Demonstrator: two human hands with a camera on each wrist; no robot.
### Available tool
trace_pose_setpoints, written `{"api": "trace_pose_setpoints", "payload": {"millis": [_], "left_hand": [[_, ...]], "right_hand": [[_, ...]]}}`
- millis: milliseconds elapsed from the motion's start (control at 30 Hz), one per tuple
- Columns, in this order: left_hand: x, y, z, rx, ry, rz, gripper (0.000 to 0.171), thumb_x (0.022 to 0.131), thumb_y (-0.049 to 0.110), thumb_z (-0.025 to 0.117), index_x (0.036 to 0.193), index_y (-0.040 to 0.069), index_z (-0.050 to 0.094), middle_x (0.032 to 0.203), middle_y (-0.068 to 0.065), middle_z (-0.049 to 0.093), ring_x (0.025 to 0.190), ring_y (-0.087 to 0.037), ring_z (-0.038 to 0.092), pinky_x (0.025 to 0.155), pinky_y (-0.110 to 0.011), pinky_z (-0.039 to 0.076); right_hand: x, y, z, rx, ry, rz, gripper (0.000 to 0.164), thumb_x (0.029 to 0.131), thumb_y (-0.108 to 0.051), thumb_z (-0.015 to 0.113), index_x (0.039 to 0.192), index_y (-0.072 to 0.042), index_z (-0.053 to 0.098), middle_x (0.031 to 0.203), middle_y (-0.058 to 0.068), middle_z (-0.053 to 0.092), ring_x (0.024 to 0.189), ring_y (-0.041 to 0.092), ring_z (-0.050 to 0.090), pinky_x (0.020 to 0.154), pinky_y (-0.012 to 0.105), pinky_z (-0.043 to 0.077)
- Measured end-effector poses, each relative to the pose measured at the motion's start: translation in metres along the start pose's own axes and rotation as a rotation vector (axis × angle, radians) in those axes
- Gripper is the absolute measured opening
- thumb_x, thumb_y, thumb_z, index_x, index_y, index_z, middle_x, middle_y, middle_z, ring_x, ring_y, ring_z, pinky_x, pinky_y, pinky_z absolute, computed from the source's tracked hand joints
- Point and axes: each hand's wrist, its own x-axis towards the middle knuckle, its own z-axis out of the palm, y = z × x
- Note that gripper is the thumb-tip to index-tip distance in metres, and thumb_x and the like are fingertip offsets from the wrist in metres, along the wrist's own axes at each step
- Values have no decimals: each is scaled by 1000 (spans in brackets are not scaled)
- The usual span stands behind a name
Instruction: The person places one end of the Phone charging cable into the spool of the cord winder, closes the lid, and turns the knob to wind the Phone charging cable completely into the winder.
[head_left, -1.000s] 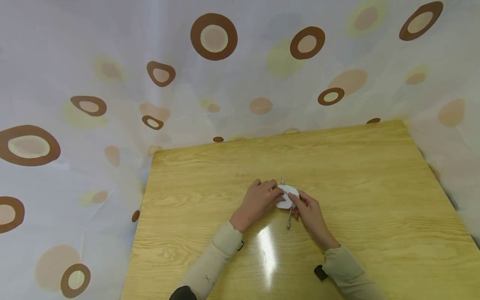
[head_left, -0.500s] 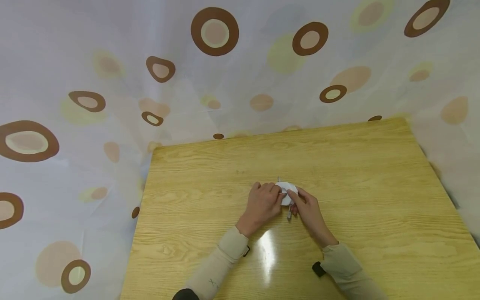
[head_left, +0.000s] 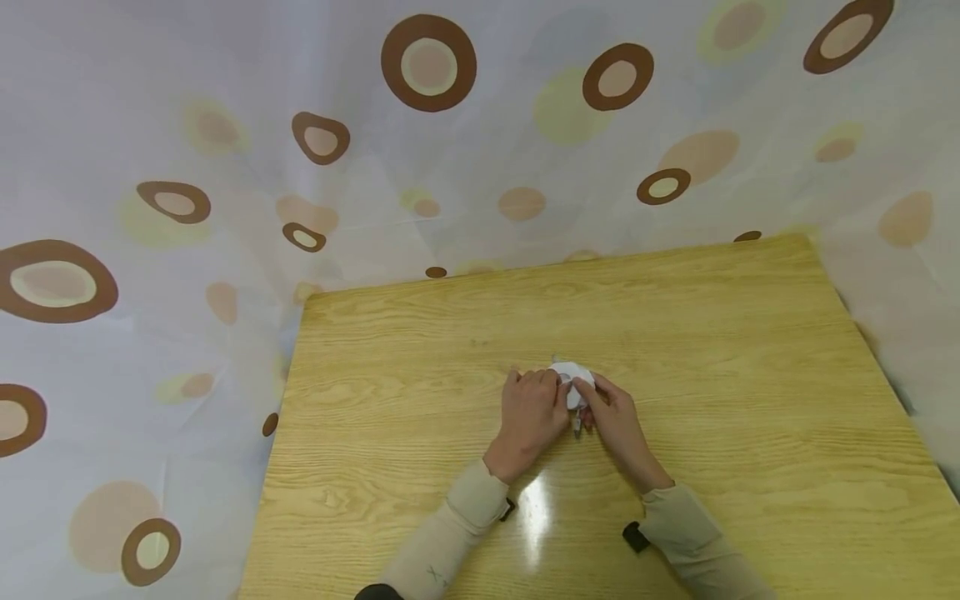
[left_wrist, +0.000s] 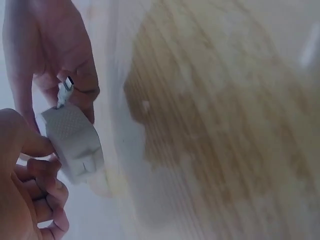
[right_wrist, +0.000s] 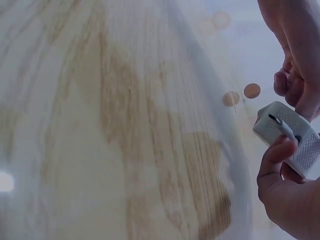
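Near the middle of the table in the head view, a white many-sided cable winder (head_left: 576,393) is held between both hands. My right hand (head_left: 618,429) grips its right side, thumb on the upper face. The curled fingers of my left hand (head_left: 528,417) meet its left side and partly cover it. In the left wrist view the winder (left_wrist: 75,140) shows a textured rim, and a cable plug (left_wrist: 65,92) sticks out of it. The right wrist view shows a plug (right_wrist: 282,126) beside my right thumb. What the left fingertips pinch is partly hidden.
The wood-grain table (head_left: 405,350) carries a bright light reflection in front of the hands. A pale sheet (head_left: 480,125) with brown and yellow circles rises behind and beside it. A dark strap piece (head_left: 636,537) hangs at the right cuff.
My left hand has turned and shifted slightly right and down against the winder. The winder has moved slightly, and its near plug hangs closer in. My right hand keeps its grip.
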Motion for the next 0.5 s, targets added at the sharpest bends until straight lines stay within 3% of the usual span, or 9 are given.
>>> {"api": "trace_pose_setpoints", "payload": {"millis": [233, 367, 500], "left_hand": [[3, -5, -5, 5, -49, 5, 24, 92, 42, 66, 78, 23, 70, 68, 11, 68, 60, -7, 60, 65, -27, 42], [2, -9, -6, -52, -82, 25, 22, 92, 42, 66, 83, 22, 71, 72, 11, 68, 63, -6, 60, 66, -25, 42], [-2, -13, -2, -146, -130, -19, 20, 94, 42, 64, 93, 23, 69, 78, 12, 64, 66, -2, 55, 64, -21, 39]], "right_hand": [[5, 14, -3, 11, 12, 25, 51, 95, -50, 57, 124, -8, 61, 77, -2, 64, 63, 9, 58, 58, 29, 52], [4, 14, -3, -9, 11, 31, 53, 95, -51, 57, 127, -10, 60, 80, -2, 64, 66, 9, 59, 60, 27, 53], [5, 14, -2, 11, 15, 35, 53, 96, -49, 57, 128, -7, 59, 80, -3, 64, 67, 8, 60, 61, 26, 54]]}}
